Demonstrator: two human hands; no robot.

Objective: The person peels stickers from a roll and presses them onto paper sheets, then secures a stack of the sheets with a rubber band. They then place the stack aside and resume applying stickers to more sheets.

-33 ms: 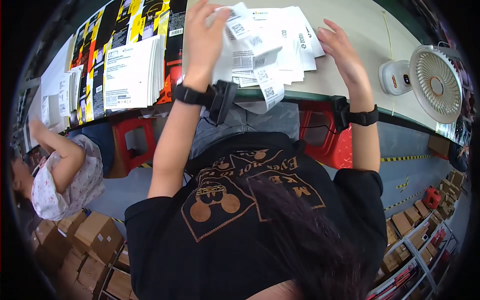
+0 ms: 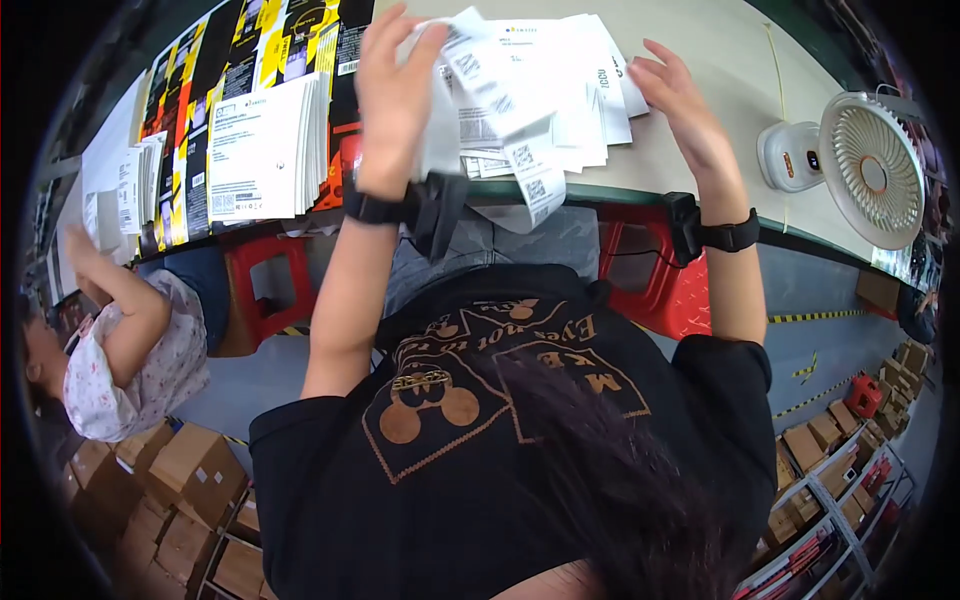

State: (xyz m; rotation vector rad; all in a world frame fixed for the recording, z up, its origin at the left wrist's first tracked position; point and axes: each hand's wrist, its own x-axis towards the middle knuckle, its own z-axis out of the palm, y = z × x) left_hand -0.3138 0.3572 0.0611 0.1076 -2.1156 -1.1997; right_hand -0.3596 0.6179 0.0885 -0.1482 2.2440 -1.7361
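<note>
Left hand (image 2: 395,95) pinches a printed leaflet (image 2: 480,75) above the loose white pile (image 2: 560,100) on the worktop (image 2: 720,70); right hand (image 2: 680,100) hovers open-fingered at the pile's edge, holding nothing. Best to lift one sheet cleanly, steadying the rest.

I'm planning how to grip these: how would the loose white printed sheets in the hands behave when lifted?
The white printed sheets are probably floppy: one droops over the table edge. They seem light and fan apart between the left hand and right hand, so they may slide.
</note>
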